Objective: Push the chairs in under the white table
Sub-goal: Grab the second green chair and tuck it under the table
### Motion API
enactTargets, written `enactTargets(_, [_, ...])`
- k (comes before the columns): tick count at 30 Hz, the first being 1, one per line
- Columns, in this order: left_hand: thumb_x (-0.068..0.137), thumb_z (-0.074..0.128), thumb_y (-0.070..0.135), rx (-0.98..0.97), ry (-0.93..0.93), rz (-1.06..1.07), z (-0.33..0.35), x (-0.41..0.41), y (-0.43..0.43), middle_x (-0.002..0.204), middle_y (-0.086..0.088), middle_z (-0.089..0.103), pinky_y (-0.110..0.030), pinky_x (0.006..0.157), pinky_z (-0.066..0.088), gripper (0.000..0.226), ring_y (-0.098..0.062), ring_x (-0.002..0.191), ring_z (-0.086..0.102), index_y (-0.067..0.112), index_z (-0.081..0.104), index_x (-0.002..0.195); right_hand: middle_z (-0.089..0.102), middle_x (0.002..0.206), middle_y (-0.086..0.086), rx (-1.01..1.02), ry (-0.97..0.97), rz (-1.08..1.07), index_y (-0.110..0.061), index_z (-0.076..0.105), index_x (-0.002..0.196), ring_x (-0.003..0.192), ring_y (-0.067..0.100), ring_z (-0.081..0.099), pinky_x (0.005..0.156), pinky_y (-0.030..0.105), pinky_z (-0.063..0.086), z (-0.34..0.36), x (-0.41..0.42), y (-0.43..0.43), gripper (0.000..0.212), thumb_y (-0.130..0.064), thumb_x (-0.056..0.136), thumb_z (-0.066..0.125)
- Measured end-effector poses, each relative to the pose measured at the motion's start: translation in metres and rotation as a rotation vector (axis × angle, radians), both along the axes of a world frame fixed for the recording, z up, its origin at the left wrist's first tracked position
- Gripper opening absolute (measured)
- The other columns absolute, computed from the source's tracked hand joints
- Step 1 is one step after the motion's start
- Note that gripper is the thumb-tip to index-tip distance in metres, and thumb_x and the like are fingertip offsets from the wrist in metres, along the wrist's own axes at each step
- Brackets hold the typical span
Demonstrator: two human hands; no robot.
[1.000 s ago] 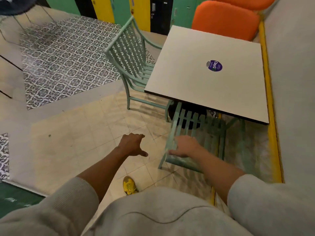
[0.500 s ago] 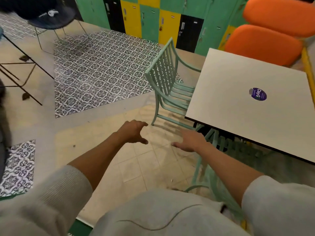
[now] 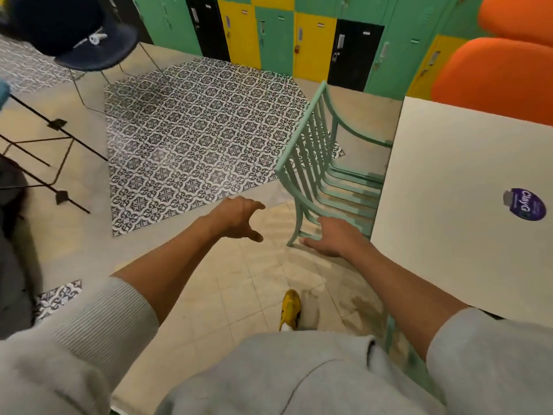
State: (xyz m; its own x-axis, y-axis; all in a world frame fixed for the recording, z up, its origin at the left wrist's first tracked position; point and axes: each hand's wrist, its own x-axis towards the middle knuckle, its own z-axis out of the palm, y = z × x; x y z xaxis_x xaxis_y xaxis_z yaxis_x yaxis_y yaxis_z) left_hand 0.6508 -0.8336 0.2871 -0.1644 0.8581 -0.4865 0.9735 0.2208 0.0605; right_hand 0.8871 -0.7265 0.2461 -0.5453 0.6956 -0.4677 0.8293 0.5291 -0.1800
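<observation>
Slatted mint metal chair half under smooth white square table, seat past its left edge; both hands spread, empty, over bare tiled floor.

Green, yellow and black lockers lined the back wall, with a patterned tile patch spread on the floor in front. A dark chair stood at far left, orange cushions sat at right, and a yellow shoe rested on beige tiles.
</observation>
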Motion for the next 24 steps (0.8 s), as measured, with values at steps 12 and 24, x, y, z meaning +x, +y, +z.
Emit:
enactTargets(12, [0.083, 0.083, 0.061, 0.073, 0.063, -0.124, 0.049, -0.13, 0.211, 0.155, -0.004, 0.061, -0.054, 0.119, 0.046, 0.097, -0.028, 0.141, 0.057, 0.023, 0.042, 0.162, 0.064, 0.142, 0.008, -0.099, 0.067, -0.198, -0.02, 0.054, 0.145, 0.126, 0.034, 0.063, 0.097, 0.043, 0.056, 0.01, -0.11, 0.151, 0.096, -0.092, 0.082, 0.051])
enactTargets(24, [0.079, 0.09, 0.043, 0.063, 0.061, -0.545, 0.018, -0.197, 0.432, 0.142, -0.003, 0.069, -0.05, 0.119, 0.049, 0.09, -0.025, 0.129, 0.067, 0.025, 0.049, 0.157, 0.068, 0.138, 0.007, -0.228, 0.072, -0.504, -0.028, 0.051, 0.15, 0.12, 0.032, 0.068, 0.096, 0.044, 0.058, -0.039, -0.192, 0.232, 0.103, -0.099, 0.077, 0.044])
